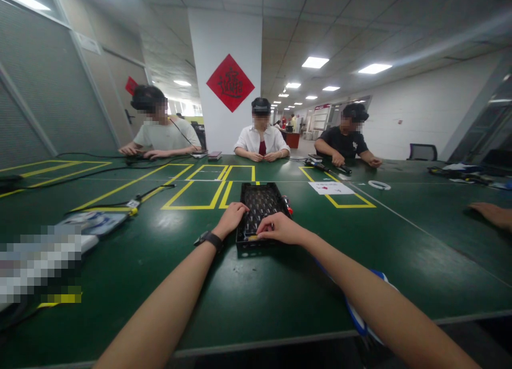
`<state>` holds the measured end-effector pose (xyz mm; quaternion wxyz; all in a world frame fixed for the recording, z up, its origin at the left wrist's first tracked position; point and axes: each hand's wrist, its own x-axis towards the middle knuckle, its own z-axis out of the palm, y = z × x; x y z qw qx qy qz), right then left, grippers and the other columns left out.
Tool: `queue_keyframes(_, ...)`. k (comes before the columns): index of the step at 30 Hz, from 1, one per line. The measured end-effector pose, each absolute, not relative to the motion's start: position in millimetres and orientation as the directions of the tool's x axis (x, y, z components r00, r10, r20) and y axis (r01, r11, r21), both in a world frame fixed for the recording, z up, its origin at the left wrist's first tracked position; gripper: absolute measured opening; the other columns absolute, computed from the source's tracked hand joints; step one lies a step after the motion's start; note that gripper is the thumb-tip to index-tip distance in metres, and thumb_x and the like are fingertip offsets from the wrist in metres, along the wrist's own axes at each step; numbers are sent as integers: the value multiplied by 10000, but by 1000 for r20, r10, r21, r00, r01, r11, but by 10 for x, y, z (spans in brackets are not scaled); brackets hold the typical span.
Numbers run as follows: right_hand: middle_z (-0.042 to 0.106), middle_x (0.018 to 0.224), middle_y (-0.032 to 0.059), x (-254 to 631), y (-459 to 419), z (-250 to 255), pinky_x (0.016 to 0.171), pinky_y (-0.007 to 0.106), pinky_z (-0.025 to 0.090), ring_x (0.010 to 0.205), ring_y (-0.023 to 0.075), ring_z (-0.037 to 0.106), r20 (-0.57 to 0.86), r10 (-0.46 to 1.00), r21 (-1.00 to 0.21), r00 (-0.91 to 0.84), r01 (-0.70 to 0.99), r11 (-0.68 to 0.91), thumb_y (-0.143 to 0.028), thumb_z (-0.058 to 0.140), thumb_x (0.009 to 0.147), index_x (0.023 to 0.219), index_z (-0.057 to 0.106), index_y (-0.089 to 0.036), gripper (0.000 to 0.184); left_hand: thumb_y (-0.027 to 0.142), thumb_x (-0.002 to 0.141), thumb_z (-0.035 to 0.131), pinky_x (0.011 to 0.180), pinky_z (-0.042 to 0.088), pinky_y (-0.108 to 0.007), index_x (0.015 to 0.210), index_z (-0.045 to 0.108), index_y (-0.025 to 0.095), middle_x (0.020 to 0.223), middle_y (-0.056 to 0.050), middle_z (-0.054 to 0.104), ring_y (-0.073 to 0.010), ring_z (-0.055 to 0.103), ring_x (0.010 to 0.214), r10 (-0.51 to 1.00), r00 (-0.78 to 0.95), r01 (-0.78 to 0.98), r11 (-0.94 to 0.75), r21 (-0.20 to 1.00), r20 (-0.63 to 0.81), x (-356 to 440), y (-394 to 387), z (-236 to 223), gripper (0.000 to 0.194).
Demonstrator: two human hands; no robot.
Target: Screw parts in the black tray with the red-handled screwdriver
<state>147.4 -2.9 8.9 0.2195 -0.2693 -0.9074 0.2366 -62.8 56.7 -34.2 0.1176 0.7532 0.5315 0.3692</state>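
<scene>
A black open-topped case (262, 198) lies on the green table in front of me, its inside patterned with rows of small shapes. My left hand (232, 218) grips the case's left rim, fingertips over the edge; a dark watch is on that wrist. Over the near right part of the case, my right hand (276, 227) is closed in a pinch. What sits between its fingertips is too small to make out. A yellowish piece (253, 238) shows just beside those fingertips, inside the near wall. Something red (289, 206) pokes out past the case's right side.
Yellow tape outlines mark the green table (216, 294). To the left lie plastic bags (96, 219) and black cables. A paper sheet (330, 188) and a white ring (379, 185) are at right. Something blue and white (356, 310) lies under my right forearm. Several people sit around the table.
</scene>
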Motion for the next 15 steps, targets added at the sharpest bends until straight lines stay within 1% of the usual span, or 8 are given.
queue_keyframes(6,652,741,43,1478,-38,116,595,200,385,637,100,528,256,602,-524,-757,414,744,-381,579,732,847,686,-135,291,211,765,306,878,373,-307,784,649,143,897,-62,634,-182,510,928,889,163,710,-407,574,429,-631,578,-347,350)
queue_keyframes(10,654,743,43,1481,-50,137,592,201,387,626,99,528,237,593,-522,-769,414,745,-379,586,726,851,688,-141,288,220,772,306,890,366,-311,789,648,149,908,-59,632,-183,506,940,892,164,711,-403,576,422,-629,559,-329,350)
queue_keyframes(15,657,762,45,1474,-56,136,597,203,394,630,101,528,278,597,-522,-753,403,752,-363,588,726,846,689,-143,270,220,776,302,894,364,-308,785,645,146,914,-61,628,-183,506,948,890,165,707,-407,578,425,-630,551,-330,351)
